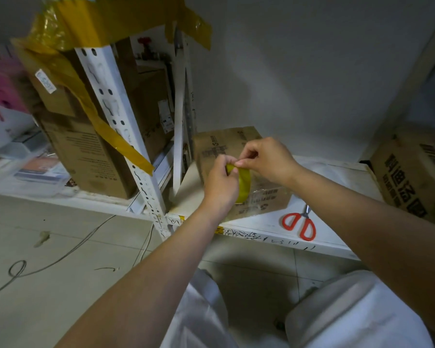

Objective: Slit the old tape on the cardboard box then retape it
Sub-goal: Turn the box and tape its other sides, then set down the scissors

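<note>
A small brown cardboard box (226,144) with printed text stands on the low white shelf (337,234), clear tape shining on its near face. In front of it my left hand (220,187) grips a roll of yellow tape (244,184). My right hand (266,156) pinches the tape's loose end at the top of the roll, thumb and forefinger together. Both hands hide the middle of the box. Red-handled scissors (299,223) lie on the shelf to the right of the box, near the front edge.
A white perforated upright (126,126) of the rack stands left of the hands, with taped cardboard boxes (86,146) behind it. Another printed carton (417,177) sits at the right end of the shelf. Cables (60,254) trail over the tiled floor.
</note>
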`<action>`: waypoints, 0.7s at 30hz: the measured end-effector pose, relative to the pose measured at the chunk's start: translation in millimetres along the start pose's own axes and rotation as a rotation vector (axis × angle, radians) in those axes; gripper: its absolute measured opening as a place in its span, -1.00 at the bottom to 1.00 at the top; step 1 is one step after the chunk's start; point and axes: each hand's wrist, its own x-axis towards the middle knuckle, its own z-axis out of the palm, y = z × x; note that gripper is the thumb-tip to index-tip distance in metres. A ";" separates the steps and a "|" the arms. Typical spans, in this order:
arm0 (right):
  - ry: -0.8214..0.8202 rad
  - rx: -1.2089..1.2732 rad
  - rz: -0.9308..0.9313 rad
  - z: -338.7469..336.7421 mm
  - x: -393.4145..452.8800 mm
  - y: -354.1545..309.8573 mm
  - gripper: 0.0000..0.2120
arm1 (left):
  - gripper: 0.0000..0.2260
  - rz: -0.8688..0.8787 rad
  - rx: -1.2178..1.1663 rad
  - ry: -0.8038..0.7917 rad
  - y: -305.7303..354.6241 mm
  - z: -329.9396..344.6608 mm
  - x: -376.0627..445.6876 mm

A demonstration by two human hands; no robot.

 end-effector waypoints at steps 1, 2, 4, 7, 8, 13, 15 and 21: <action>0.008 -0.033 -0.003 -0.4 -2.9 -0.8 -0.88 | -0.90 -0.009 -0.003 -0.002 -0.4 1.3 -3.0; 0.018 -0.062 -0.006 0.0 -4.4 -0.8 -0.89 | -0.84 -0.023 -0.010 -0.008 -2.8 3.1 -5.7; 0.043 -0.101 -0.006 0.9 -6.5 0.2 -0.89 | -0.53 -0.062 -0.053 -0.031 -7.7 6.7 -14.9; 0.046 -0.134 0.022 4.6 -7.8 7.3 -0.88 | -0.29 -0.200 -0.138 -0.017 -19.1 14.5 -26.7; 0.034 -0.141 0.039 6.3 -8.1 10.3 -0.88 | -0.34 -0.227 -0.136 -0.019 -21.1 16.5 -29.6; -0.036 -0.196 0.063 22.4 -14.9 18.7 -0.88 | -0.88 -0.202 -0.021 -0.043 -36.5 21.3 -38.7; -0.081 -0.165 0.064 31.9 -19.8 21.2 -0.87 | -0.79 -0.254 -0.005 -0.034 -44.2 25.2 -39.8; -0.132 -0.096 0.021 53.5 -32.7 18.1 -0.85 | -0.74 -0.717 -0.130 0.090 -82.4 22.0 -38.7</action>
